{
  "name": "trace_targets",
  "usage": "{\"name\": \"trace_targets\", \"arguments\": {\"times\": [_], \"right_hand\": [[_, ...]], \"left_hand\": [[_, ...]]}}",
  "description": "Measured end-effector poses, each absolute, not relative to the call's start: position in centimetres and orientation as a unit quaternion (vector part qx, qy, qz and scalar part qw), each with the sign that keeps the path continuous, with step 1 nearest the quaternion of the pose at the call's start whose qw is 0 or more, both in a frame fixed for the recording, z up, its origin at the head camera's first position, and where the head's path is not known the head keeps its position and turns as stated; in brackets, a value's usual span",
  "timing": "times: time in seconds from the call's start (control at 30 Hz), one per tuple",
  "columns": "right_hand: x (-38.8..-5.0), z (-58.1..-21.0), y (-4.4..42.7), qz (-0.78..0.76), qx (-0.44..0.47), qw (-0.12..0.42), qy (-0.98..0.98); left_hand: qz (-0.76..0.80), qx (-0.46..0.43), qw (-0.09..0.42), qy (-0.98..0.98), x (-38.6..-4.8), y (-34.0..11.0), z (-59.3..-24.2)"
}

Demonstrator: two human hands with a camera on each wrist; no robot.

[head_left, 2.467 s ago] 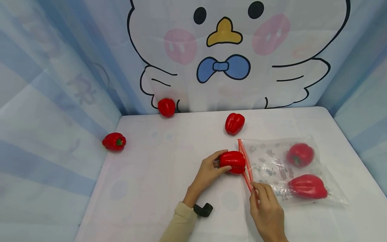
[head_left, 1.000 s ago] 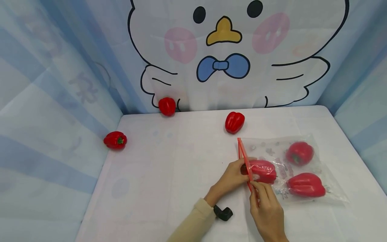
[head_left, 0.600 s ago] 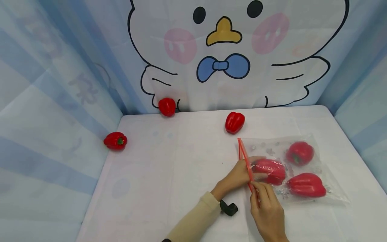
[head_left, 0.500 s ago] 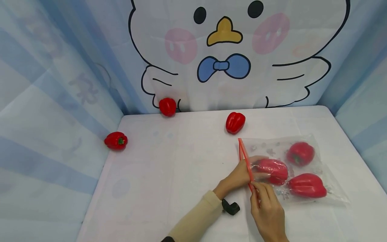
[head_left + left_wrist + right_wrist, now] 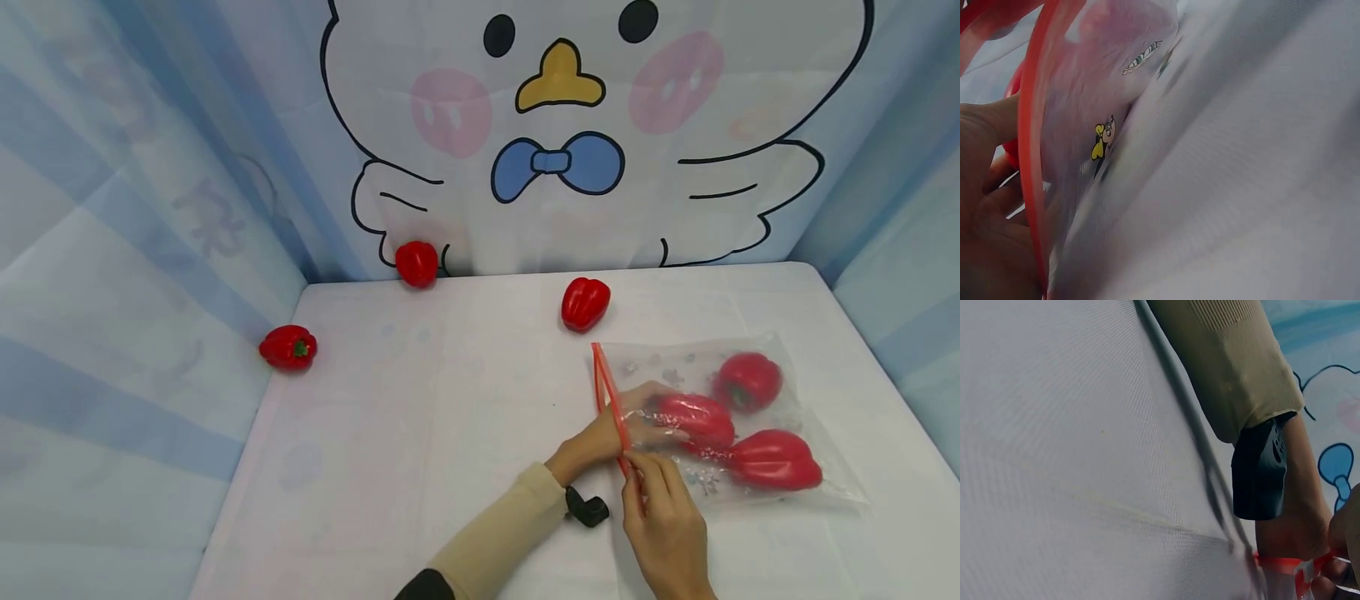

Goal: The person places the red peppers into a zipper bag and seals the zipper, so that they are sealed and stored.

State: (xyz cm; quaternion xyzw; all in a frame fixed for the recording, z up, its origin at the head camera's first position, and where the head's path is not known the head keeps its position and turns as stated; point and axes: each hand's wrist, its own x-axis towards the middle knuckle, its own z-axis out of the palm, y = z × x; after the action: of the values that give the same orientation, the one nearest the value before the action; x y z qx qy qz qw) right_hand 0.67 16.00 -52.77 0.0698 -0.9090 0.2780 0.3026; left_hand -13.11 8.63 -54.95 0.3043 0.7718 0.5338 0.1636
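Observation:
A clear zip bag (image 5: 675, 358) with a red-orange zip edge lies on the right of the table. My left hand (image 5: 611, 429) reaches through its mouth, thumb and fingers around the rear end of a red bell pepper (image 5: 696, 418). Two more bell peppers are in the bag, one at the back (image 5: 747, 382) and one nearer the front (image 5: 776, 460), which the held one appears to touch. My right hand (image 5: 663, 521) pinches the near end of the zip edge. In the left wrist view, the orange-red zip strip (image 5: 1034, 144) crosses in front of the left hand and partly hides it.
Outside the bag are three red bell peppers: one on the left edge (image 5: 288, 347), one at the back left edge (image 5: 417, 264) and one beyond the bag (image 5: 586, 304). A printed curtain (image 5: 555, 225) stands behind the white table (image 5: 420, 433).
My left hand has carried the bell pepper from outside the bag, rightward through its mouth and deeper in. The front pepper has shifted slightly right. My right hand keeps its pinch on the zip edge.

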Motion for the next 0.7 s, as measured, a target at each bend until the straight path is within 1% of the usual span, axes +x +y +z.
{"name": "trace_targets", "arguments": {"times": [0.2, 0.43, 0.53, 0.7], "right_hand": [[0.6, -52.8, 16.1, 0.280, 0.070, 0.304, -0.908], [0.6, -52.6, 16.0, 0.282, 0.070, 0.312, -0.905], [0.5, -52.7, 16.0, 0.286, 0.077, 0.325, -0.898], [0.5, -52.7, 16.0, 0.282, 0.080, 0.325, -0.899]], "left_hand": [[0.472, 0.294, 0.154, 0.817, -13.1, 9.8, -54.2], [0.467, 0.254, 0.196, 0.824, -13.0, 11.0, -53.7], [0.457, 0.258, 0.201, 0.827, -13.2, 11.3, -53.6], [0.444, 0.272, 0.198, 0.830, -13.7, 11.7, -53.4]]}}
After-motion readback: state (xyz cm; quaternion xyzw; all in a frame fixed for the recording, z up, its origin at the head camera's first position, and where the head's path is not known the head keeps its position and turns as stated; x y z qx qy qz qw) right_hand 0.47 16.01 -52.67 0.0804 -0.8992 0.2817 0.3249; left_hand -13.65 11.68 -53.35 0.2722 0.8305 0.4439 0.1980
